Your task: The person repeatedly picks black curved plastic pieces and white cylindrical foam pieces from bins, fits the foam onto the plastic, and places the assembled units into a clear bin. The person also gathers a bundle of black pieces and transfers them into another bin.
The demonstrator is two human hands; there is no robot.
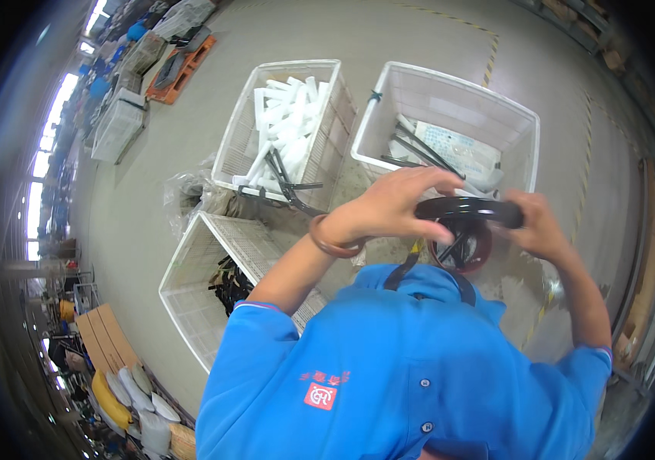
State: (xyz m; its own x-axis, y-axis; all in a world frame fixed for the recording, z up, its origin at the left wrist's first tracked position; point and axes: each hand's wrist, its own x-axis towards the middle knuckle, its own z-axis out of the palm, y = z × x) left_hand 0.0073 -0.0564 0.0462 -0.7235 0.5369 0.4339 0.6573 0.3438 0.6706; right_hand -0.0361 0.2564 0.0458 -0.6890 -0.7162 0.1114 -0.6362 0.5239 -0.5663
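A glossy black curved part (469, 207), like a thick arched handle, is held up in front of my chest. My right hand (538, 224) grips its right end, the fingers closed around it. Around its left end my left hand (404, 201) forms a wide C, thumb below and fingers above, spread apart; I cannot tell whether the palm touches the part. Beneath the part stands a dark red round bucket (483, 257) with black pieces inside, partly hidden by my hands and the part.
Ahead are a white crate (340, 84) full of white tubular pieces, black parts at its near corner, and a larger white bin (458, 78) with black rods and a printed bag. A tilted white crate (189, 307) with black pieces lies left. An orange pallet (182, 70) is farther off.
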